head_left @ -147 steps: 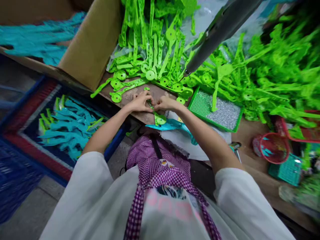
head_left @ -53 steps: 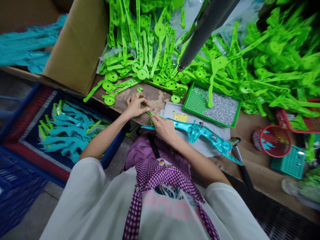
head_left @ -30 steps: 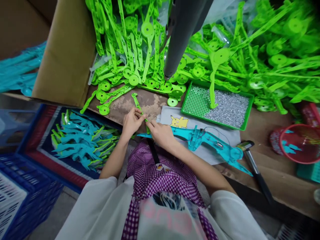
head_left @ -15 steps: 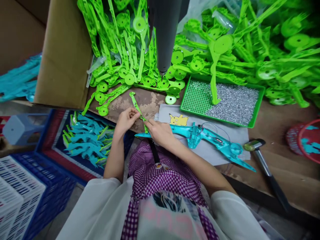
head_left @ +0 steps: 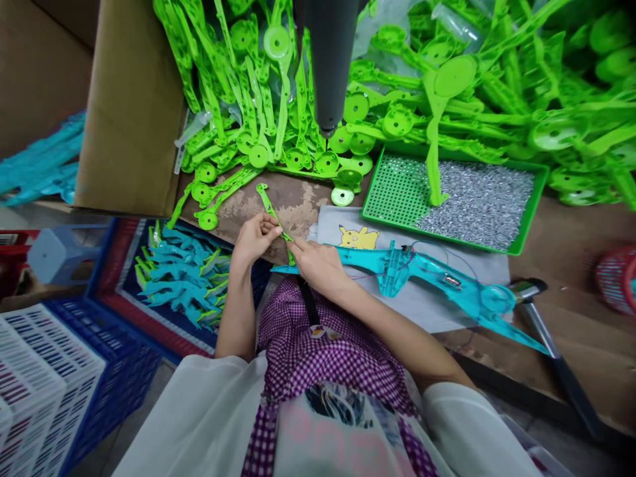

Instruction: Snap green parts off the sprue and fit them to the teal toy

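A slim bright-green plastic arm-shaped part (head_left: 268,204) slants between my two hands above the table edge. Thumb and fingers of my left hand (head_left: 255,238) pinch it about midway along its length. My right hand (head_left: 317,266) is closed at its lower end, with the fingertips partly hidden. Beneath the right hand passes a translucent blue bow-shaped plastic part (head_left: 368,260), with thin wires and a small metal piece on it. It lies across a grey cloth (head_left: 328,222) bearing a yellow cartoon figure.
A green tray (head_left: 534,205) of small metal pins sits behind the cloth, with heaped green parts (head_left: 397,122) beyond. A dark powered driver (head_left: 328,73) hangs overhead. A hammer (head_left: 551,344) lies right. Left are a cardboard box (head_left: 129,106) and a crate holding blue-green pieces (head_left: 186,275).
The view has shifted slightly. The blue part's right tip now overlaps the hammer handle, where before it lay short of it. Both hands keep nearly the same pose on the green part.
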### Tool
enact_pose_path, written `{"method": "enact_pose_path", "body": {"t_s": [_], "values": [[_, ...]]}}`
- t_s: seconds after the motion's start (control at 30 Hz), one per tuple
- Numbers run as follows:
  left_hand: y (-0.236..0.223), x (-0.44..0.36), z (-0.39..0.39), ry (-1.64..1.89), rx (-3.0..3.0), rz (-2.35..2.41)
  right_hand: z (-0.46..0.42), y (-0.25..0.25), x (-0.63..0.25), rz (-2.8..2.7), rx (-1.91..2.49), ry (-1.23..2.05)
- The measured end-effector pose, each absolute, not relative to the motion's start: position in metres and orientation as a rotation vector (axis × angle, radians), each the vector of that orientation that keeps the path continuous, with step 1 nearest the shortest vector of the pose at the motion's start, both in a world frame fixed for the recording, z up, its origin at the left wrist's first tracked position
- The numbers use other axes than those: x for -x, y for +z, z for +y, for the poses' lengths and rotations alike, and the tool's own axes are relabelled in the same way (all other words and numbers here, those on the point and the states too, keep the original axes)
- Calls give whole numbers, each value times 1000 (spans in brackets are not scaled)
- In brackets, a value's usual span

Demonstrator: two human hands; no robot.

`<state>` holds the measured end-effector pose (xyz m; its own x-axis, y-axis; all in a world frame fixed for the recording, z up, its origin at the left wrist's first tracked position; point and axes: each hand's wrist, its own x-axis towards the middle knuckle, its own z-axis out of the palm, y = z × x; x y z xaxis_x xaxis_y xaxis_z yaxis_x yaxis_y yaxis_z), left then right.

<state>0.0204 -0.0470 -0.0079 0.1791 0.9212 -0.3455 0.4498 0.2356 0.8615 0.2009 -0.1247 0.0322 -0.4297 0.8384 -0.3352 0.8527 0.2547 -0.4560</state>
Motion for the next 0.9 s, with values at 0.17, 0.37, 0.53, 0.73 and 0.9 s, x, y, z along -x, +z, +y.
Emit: {"method": "enact_pose_path", "body": {"t_s": [0.17, 0.37, 0.53, 0.73, 0.9], "values": [[-5, -20, -49, 566, -1414, 1405, -125, 30, -200, 2485, -1668, -947], [1, -13, -53, 538, -1443, 1357, -125, 30, -203, 2502, -1710, -984], [2, -14, -53, 517, -1500, 1312, -126, 30, -207, 2405, -1891, -1150], [6, -17, -58, 506, -1546, 1326, -125, 28, -205, 2291, -2249, -1374], [2, -19, -61, 577, -1571, 1348, -110, 29, -209, 2307, -2353, -1300]]}}
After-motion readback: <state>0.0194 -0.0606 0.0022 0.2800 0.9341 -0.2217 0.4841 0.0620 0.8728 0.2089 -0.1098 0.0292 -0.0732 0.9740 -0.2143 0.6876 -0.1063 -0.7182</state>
